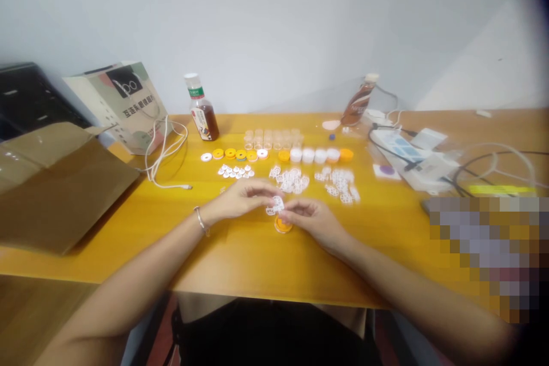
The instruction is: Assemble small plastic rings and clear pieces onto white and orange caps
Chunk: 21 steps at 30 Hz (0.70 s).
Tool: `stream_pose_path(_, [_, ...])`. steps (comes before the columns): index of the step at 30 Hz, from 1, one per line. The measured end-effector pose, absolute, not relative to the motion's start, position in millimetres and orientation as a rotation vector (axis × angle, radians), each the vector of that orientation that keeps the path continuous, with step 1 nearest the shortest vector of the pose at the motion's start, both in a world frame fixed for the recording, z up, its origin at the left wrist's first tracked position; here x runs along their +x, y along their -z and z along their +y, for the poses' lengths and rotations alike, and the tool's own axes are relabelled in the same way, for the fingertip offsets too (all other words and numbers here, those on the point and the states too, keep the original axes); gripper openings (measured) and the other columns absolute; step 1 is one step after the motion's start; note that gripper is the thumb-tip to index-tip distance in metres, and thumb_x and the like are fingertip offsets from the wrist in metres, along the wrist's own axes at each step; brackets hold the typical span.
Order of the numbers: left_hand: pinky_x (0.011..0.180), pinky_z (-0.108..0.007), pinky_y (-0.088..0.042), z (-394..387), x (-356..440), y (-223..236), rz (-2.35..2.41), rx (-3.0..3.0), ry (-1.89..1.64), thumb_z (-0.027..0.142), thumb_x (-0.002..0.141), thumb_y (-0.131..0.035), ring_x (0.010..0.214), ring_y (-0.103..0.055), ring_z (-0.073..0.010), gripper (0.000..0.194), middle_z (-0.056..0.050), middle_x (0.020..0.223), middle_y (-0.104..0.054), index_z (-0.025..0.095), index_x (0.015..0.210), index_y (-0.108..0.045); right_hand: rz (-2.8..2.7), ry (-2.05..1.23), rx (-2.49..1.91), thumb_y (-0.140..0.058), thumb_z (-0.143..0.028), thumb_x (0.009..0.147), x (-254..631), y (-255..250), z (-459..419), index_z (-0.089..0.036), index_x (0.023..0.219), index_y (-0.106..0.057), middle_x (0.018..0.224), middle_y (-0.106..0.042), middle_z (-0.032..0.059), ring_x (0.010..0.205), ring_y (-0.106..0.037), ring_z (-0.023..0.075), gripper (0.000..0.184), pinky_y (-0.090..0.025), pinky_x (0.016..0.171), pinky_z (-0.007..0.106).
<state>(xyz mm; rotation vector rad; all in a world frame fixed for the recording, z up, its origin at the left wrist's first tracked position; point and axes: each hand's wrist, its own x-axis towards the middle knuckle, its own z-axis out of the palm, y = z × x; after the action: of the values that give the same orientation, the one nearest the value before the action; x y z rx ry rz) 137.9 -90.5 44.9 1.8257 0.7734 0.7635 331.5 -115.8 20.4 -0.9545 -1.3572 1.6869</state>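
My left hand (251, 195) and my right hand (315, 218) meet over the table, fingertips pinched around a small white openwork plastic piece (278, 203). Another bit of white openwork shows just under the left fingertips; whether it is joined to the held piece I cannot tell. Below my right fingertips an orange round cap (283, 225) rests on the table. Behind the hands lies a pile of white openwork pieces (294, 180), with a second pile (341, 183) to its right. Small white knobbed parts (235, 171) are grouped to the left.
Behind the piles runs a row of orange and white discs (230, 153) and lidded round containers (307, 155), then clear cups (273, 138). Bottles (203, 111) (359, 100), a paper bag (128, 106), a cardboard box (64, 189), a white cable (156, 151) and a power strip (407, 154) stand around.
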Motion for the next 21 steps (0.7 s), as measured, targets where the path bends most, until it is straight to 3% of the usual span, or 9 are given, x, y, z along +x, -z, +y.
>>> stream_pose_path(7, [0.078,-0.026,-0.048,-92,139,-46,0.795,1.849,-0.736,0.025,0.079,-0.06,0.082,-0.06,-0.0116,0.022,-0.005,0.093,-0.064,0.017,0.099,-0.064,-1.463,-1.567,-0.988,-0.066,-0.033,0.07,334,-22,-114,-0.017,0.063,-0.062,0.061,-0.06,-0.0029,0.056,-0.052,0.0078,0.018,-0.043,0.063,0.024])
stream_pose_path(15, [0.083,-0.03,-0.047,-91,144,-37,0.793,1.763,-0.787,0.026,0.081,-0.058,0.088,-0.06,-0.0132,0.028,-0.008,0.1,-0.064,0.016,0.107,-0.06,-1.502,-1.458,-1.012,-0.066,-0.037,0.07,334,-21,-113,-0.018,0.063,-0.061,0.061,-0.059,-0.0021,0.057,-0.052,0.0103,0.02,-0.044,0.061,0.026])
stream_pose_path(21, [0.077,-0.028,-0.047,-94,150,-34,0.838,1.679,-0.833,0.024,0.079,-0.06,0.079,-0.06,-0.0116,0.023,-0.007,0.089,-0.065,0.012,0.098,-0.06,-1.499,-1.463,-1.009,-0.065,-0.036,0.07,334,-19,-111,-0.018,0.064,-0.061,0.062,-0.059,-0.0022,0.058,-0.052,0.0102,0.019,-0.043,0.063,0.026])
